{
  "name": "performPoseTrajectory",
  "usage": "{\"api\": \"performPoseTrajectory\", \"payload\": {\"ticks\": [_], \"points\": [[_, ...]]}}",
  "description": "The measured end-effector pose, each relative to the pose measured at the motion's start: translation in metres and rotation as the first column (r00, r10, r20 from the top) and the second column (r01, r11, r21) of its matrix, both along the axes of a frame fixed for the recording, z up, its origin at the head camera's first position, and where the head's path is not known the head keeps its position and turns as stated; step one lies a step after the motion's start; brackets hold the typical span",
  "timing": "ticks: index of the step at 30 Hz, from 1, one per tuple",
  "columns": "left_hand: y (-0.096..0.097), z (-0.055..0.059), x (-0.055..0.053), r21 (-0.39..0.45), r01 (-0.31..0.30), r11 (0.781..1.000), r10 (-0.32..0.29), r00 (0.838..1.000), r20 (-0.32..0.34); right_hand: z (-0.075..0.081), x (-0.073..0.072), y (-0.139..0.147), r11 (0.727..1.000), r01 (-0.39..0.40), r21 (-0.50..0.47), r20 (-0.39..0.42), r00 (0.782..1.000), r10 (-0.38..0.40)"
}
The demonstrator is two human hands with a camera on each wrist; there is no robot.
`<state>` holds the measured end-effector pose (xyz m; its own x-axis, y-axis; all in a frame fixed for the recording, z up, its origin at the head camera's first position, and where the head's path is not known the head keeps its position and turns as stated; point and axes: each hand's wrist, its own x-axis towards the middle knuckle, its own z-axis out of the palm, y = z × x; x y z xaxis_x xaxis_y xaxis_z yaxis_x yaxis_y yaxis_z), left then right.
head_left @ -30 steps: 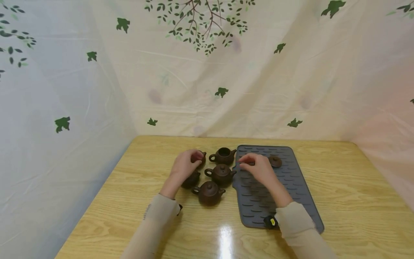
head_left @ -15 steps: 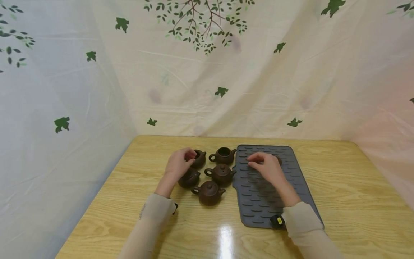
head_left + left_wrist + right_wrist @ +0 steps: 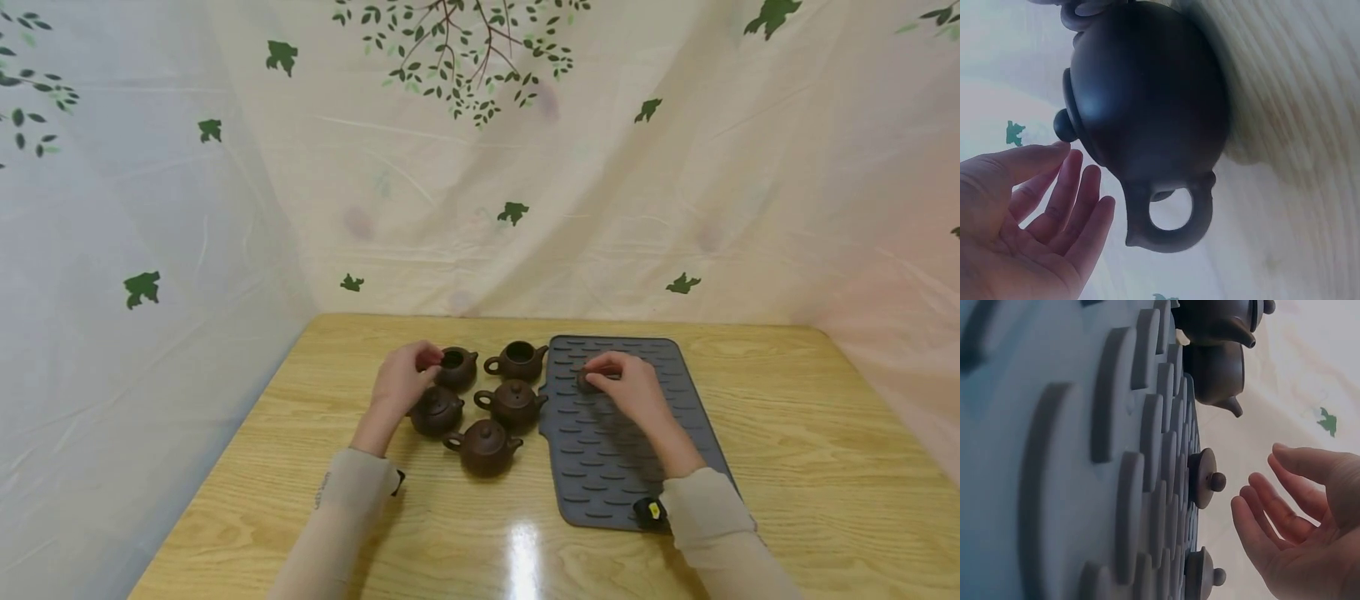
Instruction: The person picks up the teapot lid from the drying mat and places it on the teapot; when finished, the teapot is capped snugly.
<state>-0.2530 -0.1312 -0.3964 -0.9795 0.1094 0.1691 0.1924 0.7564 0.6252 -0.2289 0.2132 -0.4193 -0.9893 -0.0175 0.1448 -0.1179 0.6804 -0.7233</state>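
Note:
My left hand [image 3: 401, 379] hovers with loosely bent fingers beside a lidless brown teapot [image 3: 467, 372] at the back left. In the left wrist view nothing is in its grasp, and the thumb tip overlaps the knob of a lidded teapot [image 3: 1154, 100]. That lidded teapot [image 3: 437, 414] stands in front of the lidless one. Over the grey mat, my right hand [image 3: 630, 385] has relaxed, parted fingers. One teapot lid [image 3: 1205, 479] lies knob up on the mat, apart from the fingertips in the right wrist view. A second lid [image 3: 1200, 575] lies nearby, hidden behind the hand in the head view.
Another lidless teapot [image 3: 519, 363] stands at the back, beside the ribbed grey mat [image 3: 600, 492]. Two lidded teapots, one in the middle [image 3: 516, 406] and one in front [image 3: 486, 450], sit close together on the wooden table [image 3: 300, 492]. A printed cloth [image 3: 450, 250] hangs behind.
My left hand has drawn back left, uncovering the lidless teapot. My right hand has shifted right, and a lid now shows on the mat by its fingertips.

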Motion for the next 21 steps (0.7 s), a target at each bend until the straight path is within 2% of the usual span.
{"api": "performPoseTrajectory", "payload": {"ticks": [14, 21], "points": [[-0.011, -0.006, -0.005, -0.046, -0.050, 0.998, 0.049, 0.999, -0.006, -0.007, -0.005, 0.005, 0.999, 0.027, 0.020, 0.028, 0.999, -0.027], [-0.014, -0.009, -0.004, -0.068, -0.077, 0.995, 0.078, 0.997, 0.010, -0.010, -0.009, 0.005, 0.999, 0.025, 0.040, 0.091, 0.995, -0.029]]}}
